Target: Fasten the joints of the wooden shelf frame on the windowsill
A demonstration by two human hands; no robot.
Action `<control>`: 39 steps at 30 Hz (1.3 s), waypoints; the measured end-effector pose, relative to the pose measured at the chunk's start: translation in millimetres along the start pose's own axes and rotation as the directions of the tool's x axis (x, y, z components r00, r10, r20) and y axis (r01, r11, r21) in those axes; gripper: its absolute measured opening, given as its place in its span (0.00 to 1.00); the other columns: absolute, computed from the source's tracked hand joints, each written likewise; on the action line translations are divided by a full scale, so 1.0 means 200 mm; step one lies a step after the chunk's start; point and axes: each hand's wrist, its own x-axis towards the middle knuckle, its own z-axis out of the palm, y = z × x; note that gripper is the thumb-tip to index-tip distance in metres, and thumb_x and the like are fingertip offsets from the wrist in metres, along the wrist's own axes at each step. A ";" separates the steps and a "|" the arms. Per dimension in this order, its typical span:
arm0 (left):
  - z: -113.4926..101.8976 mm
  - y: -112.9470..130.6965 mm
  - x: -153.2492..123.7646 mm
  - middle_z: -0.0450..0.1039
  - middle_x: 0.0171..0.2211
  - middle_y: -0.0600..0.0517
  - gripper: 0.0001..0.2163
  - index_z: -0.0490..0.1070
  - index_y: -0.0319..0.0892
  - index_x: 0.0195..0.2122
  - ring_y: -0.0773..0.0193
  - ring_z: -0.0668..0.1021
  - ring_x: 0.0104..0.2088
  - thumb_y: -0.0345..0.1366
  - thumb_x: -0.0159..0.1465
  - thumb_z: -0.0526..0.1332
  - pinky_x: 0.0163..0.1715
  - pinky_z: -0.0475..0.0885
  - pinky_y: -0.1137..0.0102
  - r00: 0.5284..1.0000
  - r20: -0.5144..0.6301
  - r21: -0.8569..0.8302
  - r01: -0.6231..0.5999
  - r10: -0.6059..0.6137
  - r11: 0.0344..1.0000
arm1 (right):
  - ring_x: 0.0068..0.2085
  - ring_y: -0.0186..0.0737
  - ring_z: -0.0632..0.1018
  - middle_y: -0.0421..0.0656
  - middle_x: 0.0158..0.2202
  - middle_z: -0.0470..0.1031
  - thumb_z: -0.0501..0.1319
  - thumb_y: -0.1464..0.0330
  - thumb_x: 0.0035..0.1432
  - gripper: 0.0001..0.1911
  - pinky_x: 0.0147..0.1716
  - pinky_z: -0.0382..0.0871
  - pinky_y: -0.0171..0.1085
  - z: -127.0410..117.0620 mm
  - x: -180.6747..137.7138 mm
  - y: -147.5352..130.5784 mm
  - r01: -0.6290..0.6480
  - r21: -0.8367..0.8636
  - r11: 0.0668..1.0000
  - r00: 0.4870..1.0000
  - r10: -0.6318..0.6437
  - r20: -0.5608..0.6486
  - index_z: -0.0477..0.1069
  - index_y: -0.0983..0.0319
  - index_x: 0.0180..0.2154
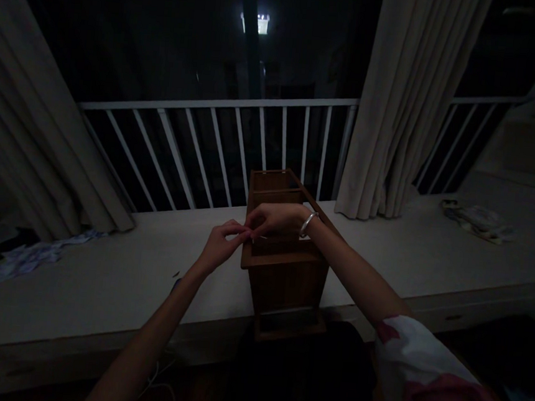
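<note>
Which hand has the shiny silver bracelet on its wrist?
The right hand, over the brown wooden frame: the silver bracelet circles its wrist. The left hand, its fingertips close to the right's, shows no such bracelet.

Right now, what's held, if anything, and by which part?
Can't tell: the left hand and right hand meet beside a thin pale sliver, any hold unclear.

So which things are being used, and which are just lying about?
Seemingly in use:
- left hand and right hand, close together
- thin pale bit beside them, too small to name
- brown wooden frame

Lying about:
- crumpled patterned stuff, left
- crumpled bundle, right
- small dark scrap
</note>
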 end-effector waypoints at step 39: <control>-0.03 -0.04 -0.02 0.73 0.34 0.50 0.10 0.72 0.42 0.36 0.65 0.74 0.36 0.39 0.58 0.55 0.39 0.67 0.69 0.981 0.045 0.155 -0.191 0.187 0.969 | 0.32 0.31 0.70 0.43 0.31 0.71 0.61 0.65 0.48 0.12 0.31 0.61 0.29 0.05 0.00 0.09 -0.001 -0.345 0.939 0.903 -0.147 -0.403 0.74 0.67 0.32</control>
